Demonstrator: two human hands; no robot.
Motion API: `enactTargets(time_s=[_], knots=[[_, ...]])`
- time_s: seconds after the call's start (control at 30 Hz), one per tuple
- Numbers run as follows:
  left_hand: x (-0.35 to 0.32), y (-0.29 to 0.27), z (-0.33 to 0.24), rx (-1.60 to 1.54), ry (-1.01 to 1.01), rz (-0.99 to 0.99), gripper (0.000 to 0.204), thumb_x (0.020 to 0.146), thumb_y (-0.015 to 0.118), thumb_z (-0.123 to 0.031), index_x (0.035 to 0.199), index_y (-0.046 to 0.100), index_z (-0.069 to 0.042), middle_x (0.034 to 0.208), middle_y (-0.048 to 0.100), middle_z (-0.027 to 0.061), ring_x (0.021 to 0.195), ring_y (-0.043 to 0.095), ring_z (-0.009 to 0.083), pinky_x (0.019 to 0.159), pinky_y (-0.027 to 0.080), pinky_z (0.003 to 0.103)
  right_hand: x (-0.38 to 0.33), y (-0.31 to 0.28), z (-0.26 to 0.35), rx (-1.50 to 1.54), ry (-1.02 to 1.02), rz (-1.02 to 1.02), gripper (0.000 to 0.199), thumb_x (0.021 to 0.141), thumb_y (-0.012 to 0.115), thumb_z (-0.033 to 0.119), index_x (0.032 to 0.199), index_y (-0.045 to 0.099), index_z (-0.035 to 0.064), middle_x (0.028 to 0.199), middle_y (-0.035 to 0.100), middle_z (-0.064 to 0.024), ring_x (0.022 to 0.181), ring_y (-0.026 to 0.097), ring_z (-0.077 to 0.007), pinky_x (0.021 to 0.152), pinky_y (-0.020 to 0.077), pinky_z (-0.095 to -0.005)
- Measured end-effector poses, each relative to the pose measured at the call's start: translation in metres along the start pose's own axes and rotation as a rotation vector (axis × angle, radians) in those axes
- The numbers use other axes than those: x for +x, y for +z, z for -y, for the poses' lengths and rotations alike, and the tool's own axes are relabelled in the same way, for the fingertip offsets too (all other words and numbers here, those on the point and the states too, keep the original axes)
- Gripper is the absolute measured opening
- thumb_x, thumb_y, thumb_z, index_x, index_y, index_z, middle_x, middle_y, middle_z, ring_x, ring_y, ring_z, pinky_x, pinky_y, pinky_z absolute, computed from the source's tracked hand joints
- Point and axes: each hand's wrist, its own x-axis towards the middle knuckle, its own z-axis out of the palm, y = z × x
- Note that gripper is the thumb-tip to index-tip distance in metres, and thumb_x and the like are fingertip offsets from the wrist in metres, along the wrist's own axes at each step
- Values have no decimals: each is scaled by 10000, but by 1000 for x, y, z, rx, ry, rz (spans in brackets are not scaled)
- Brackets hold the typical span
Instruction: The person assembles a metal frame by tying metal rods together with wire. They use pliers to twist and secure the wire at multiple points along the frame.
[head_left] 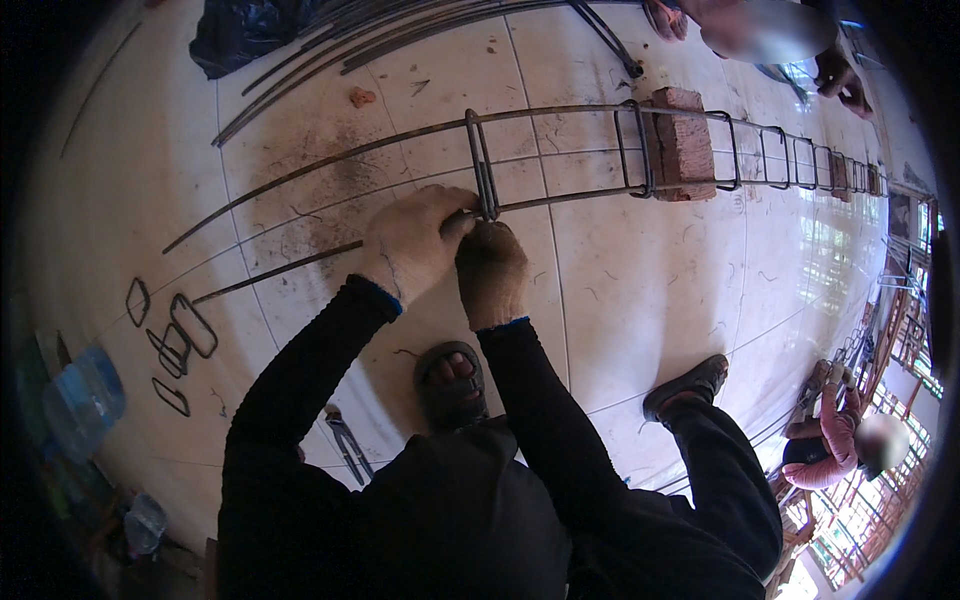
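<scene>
A long steel bar frame with rectangular stirrups stretches across the tiled floor. My hands, in pale gloves with blue cuffs, meet where a rectangular steel stirrup crosses the frame's near bar. My left hand is closed, its fingertips gripping the stirrup's lower corner, with the bar passing beneath. Beside it, my right hand is closed too, its fingers pinched at the same joint; whatever they hold is hidden. Several loose stirrups lie left of the frame. By my foot rests a long-handled pair of pliers.
A red brick props up the frame, with another brick farther right. Loose steel bars and a black plastic bag lie beyond. One person is at upper right; another sits at lower right.
</scene>
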Motion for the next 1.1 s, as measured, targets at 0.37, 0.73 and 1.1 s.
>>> enactTargets(time_s=[0.37, 0.73, 1.1], knots=[[-33, -28, 86, 422, -73, -135, 349, 1008, 681, -312, 1293, 707, -112, 1215, 744, 143, 1023, 737, 312, 910, 577, 412, -2, -18, -6, 1398, 800, 99, 189, 1008, 674, 251, 878, 685, 113, 684, 523, 17, 644, 538, -156, 585, 439, -330], [-50, -41, 29, 326, 86, -286, 307, 929, 757, -274, 1178, 723, -98, 1179, 732, 142, 1132, 676, 364, 984, 532, 447, 16, -69, 26, 460, 491, 135, 308, 1008, 682, 253, 1100, 744, -34, 866, 694, -47, 710, 566, -102, 650, 458, -275], [-7, 23, -2, -145, -81, -157, 163, 904, 771, -184, 1023, 739, -78, 995, 762, 126, 951, 728, 332, 836, 581, 434, -3, -44, 24, 670, 640, 40, 302, 1052, 627, 232, 1198, 718, -16, 730, 537, 40, 568, 448, -42, 491, 343, -225]])
